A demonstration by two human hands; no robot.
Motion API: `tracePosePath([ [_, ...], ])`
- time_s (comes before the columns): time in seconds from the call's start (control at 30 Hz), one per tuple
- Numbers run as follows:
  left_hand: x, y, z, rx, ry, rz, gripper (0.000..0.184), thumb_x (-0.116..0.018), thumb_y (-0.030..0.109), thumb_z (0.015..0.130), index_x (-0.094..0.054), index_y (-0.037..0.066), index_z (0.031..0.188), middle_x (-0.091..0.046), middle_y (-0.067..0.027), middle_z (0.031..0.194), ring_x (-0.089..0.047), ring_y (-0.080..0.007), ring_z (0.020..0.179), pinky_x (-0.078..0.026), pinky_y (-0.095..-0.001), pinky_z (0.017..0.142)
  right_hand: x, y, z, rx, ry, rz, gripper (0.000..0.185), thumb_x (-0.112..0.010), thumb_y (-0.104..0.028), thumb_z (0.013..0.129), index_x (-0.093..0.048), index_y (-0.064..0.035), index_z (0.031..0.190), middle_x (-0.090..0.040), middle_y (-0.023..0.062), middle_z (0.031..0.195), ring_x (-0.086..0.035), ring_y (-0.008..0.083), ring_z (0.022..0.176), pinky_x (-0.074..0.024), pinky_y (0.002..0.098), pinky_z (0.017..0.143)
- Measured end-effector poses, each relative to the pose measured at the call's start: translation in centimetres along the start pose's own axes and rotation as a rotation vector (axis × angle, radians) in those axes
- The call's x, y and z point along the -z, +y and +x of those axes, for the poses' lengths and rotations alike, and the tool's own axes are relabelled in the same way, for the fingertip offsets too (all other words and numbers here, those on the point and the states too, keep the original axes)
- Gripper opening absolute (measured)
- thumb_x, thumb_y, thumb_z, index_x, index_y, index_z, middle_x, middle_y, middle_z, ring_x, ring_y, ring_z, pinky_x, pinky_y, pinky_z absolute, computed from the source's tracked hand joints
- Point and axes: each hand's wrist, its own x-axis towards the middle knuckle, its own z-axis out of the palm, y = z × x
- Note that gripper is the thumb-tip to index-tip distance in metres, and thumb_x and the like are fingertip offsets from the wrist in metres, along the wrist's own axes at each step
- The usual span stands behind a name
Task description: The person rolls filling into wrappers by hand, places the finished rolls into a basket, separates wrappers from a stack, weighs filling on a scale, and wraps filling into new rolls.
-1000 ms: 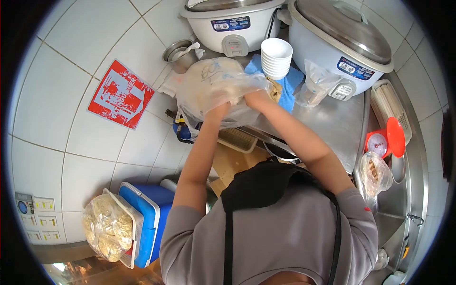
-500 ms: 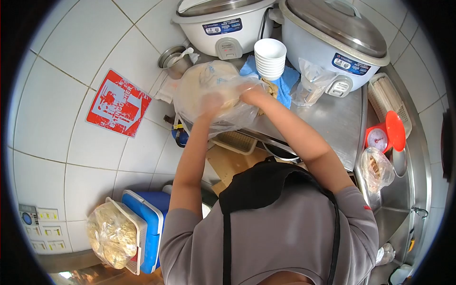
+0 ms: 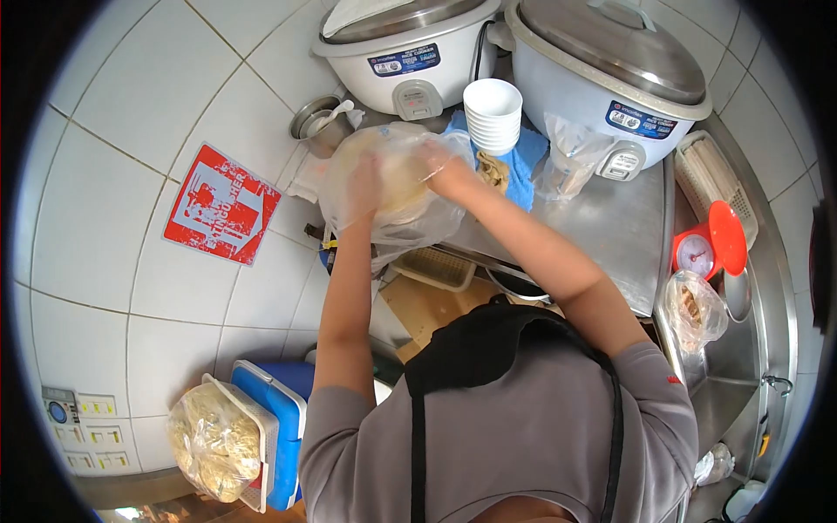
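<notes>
A large clear plastic bag [image 3: 410, 222] with a pale, rounded mass in it sits at the left end of the steel counter. My left hand [image 3: 364, 183] is at the bag's left side, seen blurrily through the film, its fingers gripping the plastic. My right hand [image 3: 442, 170] is closed on the bag's upper right part, fingers partly covered by the film. What the pale contents are, I cannot make out. Just right of the bag, a stack of white bowls [image 3: 493, 118] stands on a blue cloth [image 3: 520, 170], beside a crumpled brownish cloth [image 3: 492, 171].
Two rice cookers [image 3: 410, 65] stand at the back. A metal pot [image 3: 323, 131] is by the tiled wall. A small plastic bag [image 3: 571, 161] lies before the right cooker. At right are a red scale [image 3: 697, 251] and a sink edge; lower left, a bag of noodles [image 3: 214, 440] on a cooler.
Both hands have moved slightly apart, the left one a little to the left, and the bag's film now spreads around them. The view has shifted slightly.
</notes>
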Motion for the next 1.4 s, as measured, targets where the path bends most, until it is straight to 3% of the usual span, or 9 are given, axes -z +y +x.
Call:
tracePosePath([
  [0.1, 0.8, -1.6, -0.2, -0.391, 0.046, 0.008, 0.024, -0.043, 0.021, 0.091, -0.054, 0.005, 0.104, -0.062, -0.0209, 0.086, -0.059, -0.0369, 0.084, -0.046, -0.0428, 0.074, -1.4, -0.3, 0.1, 0.068, 0.181, 0.048, 0.040, -0.052, -0.002, 0.075, -0.054, -0.0103, 0.115, -0.046, 0.0156, 0.126, -0.054, 0.0328, 0.104, -0.0462, 0.0416, 0.083],
  [0.3, -2.5, -4.6, -0.2, 0.162, -0.739, -0.544, 0.029, -0.056, 0.029, 0.084, -0.060, 0.007, 0.104, -0.066, -0.0086, 0.088, -0.062, -0.0202, 0.074, -0.047, -0.0329, 0.072, -2.5, 0.5, 1.5, -0.062, -0.298, -0.086, 0.031, -0.048, -0.005, 0.078, -0.061, -0.0076, 0.106, -0.061, 0.0165, 0.107, -0.059, 0.0324, 0.096, -0.0471, 0.0411, 0.081],
  [0.4, -5.1, -4.0, -2.0, 0.005, -0.427, -0.018, 0.038, -0.067, 0.030, 0.077, -0.060, 0.009, 0.107, -0.066, -0.0038, 0.084, -0.061, -0.0173, 0.073, -0.047, -0.0308, 0.074, -3.5, 1.7, 1.1, -0.078, -0.475, -0.203, 0.030, -0.051, -0.009, 0.076, -0.062, -0.0076, 0.103, -0.062, 0.0172, 0.102, -0.058, 0.0332, 0.097, -0.0463, 0.0397, 0.081],
  [0.53, -7.5, -3.6, -3.9, -0.140, -0.167, -0.303, 0.033, -0.069, 0.034, 0.070, -0.066, 0.005, 0.085, -0.061, -0.0160, 0.100, -0.056, -0.0308, 0.094, -0.042, -0.0404, 0.085, -4.5, 2.4, -0.8, -0.048, -0.406, -0.255, 0.030, -0.051, -0.009, 0.075, -0.062, -0.0056, 0.103, -0.061, 0.0183, 0.103, -0.058, 0.0335, 0.096, -0.0464, 0.0401, 0.081],
  [0.83, -7.5, -6.0, 0.0, -0.161, -0.453, -0.070, 0.036, -0.066, 0.036, 0.074, -0.064, 0.006, 0.094, -0.064, -0.0122, 0.095, -0.058, -0.0262, 0.093, -0.044, -0.0382, 0.084, -1.9, 1.4, -1.8, -0.045, -0.292, -0.137, 0.034, -0.046, -0.002, 0.078, -0.060, -0.0086, 0.108, -0.059, 0.0167, 0.110, -0.056, 0.0326, 0.103, -0.0450, 0.0393, 0.085],
  [0.93, -8.0, -6.3, 0.3, -0.330, -0.338, -0.091, 0.033, -0.066, 0.034, 0.074, -0.066, 0.006, 0.091, -0.065, -0.0126, 0.091, -0.060, -0.0269, 0.088, -0.044, -0.0390, 0.080, -2.5, 1.7, -2.0, -0.039, -0.230, -0.081, 0.038, -0.044, -0.002, 0.078, -0.059, -0.0137, 0.112, -0.058, 0.0143, 0.113, -0.054, 0.0318, 0.106, -0.0430, 0.0384, 0.088],
  [1.03, -6.5, -3.9, -0.8, -0.102, -0.285, -0.424, 0.026, -0.065, 0.033, 0.073, -0.067, 0.007, 0.077, -0.064, -0.0152, 0.075, -0.061, -0.0304, 0.072, -0.046, -0.0414, 0.066, -3.6, 2.2, -1.5, -0.101, -0.252, -0.041, 0.044, -0.045, -0.001, 0.078, -0.058, -0.0177, 0.116, -0.056, 0.0123, 0.118, -0.053, 0.0305, 0.109, -0.0413, 0.0369, 0.091],
  [1.23, -9.1, -4.5, -0.3, -0.338, -0.027, -0.159, 0.029, -0.063, 0.033, 0.074, -0.065, 0.005, 0.073, -0.063, -0.0173, 0.073, -0.060, -0.0340, 0.069, -0.045, -0.0437, 0.064, -0.3, -0.1, -0.6, -0.100, -0.423, 0.008, 0.052, -0.049, 0.002, 0.074, -0.055, -0.0203, 0.121, -0.053, 0.0100, 0.124, -0.050, 0.0292, 0.112, -0.0405, 0.0357, 0.093],
  [1.4, -7.1, -1.3, -0.2, -0.093, -0.199, 0.030, 0.031, -0.059, 0.036, 0.077, -0.066, 0.005, 0.076, -0.063, -0.0174, 0.078, -0.060, -0.0334, 0.075, -0.046, -0.0437, 0.067, -1.0, 0.8, -0.2, -0.155, -0.440, 0.034, 0.051, -0.050, 0.000, 0.074, -0.054, -0.0172, 0.121, -0.051, 0.0111, 0.126, -0.049, 0.0291, 0.114, -0.0391, 0.0354, 0.095],
])
